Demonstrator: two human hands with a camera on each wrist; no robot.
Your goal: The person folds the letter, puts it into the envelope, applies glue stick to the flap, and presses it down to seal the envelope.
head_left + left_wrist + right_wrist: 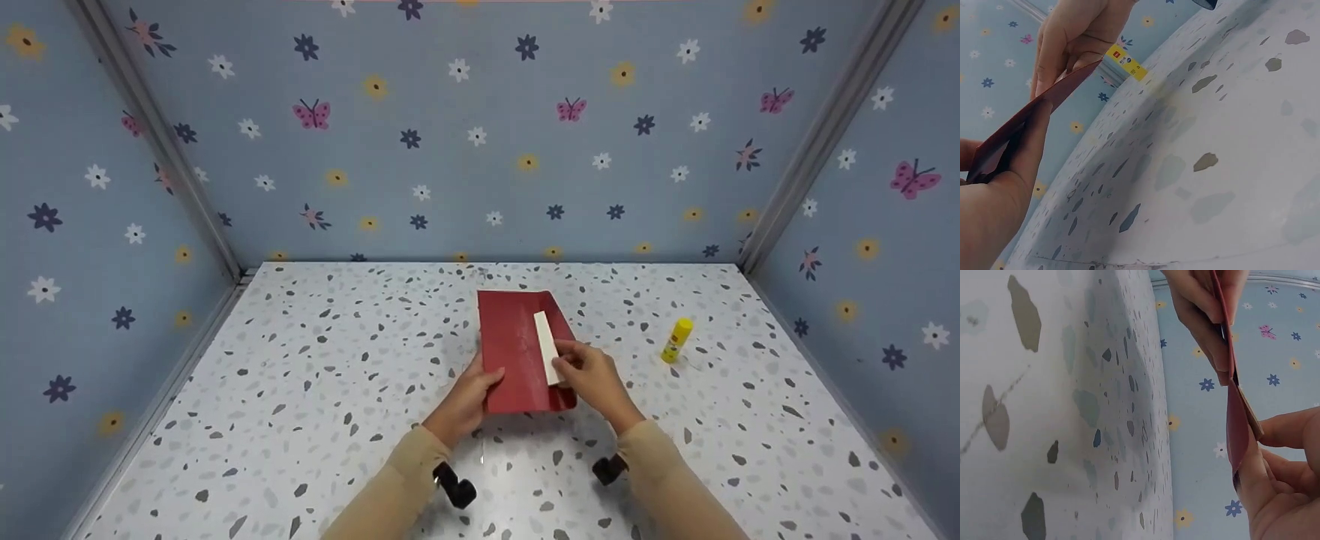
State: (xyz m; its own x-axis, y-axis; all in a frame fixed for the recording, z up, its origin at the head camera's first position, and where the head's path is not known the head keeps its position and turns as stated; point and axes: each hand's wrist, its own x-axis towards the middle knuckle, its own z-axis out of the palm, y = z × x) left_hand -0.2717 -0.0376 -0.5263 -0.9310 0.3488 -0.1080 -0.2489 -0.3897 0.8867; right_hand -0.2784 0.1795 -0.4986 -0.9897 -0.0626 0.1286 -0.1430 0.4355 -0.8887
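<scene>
A red sheet [512, 345] is held up above the table, its right part creased and bent back. My left hand [466, 396] grips its left lower edge, thumb on the upper face and fingers beneath. Along the crease lies a narrow cream strip [546, 349]. My right hand [598, 375] pinches the strip near its lower end, and in the right wrist view other fingers [1255, 481] sit against the back of the bent flap [1237, 422]. Pale streaks mark the red face beside the strip.
A yellow glue stick [676, 341] stands on the speckled table [337, 390], right of my hands. Flower-patterned walls [480, 150] enclose the back and both sides. Black camera mounts [454, 486] are strapped at the wrists.
</scene>
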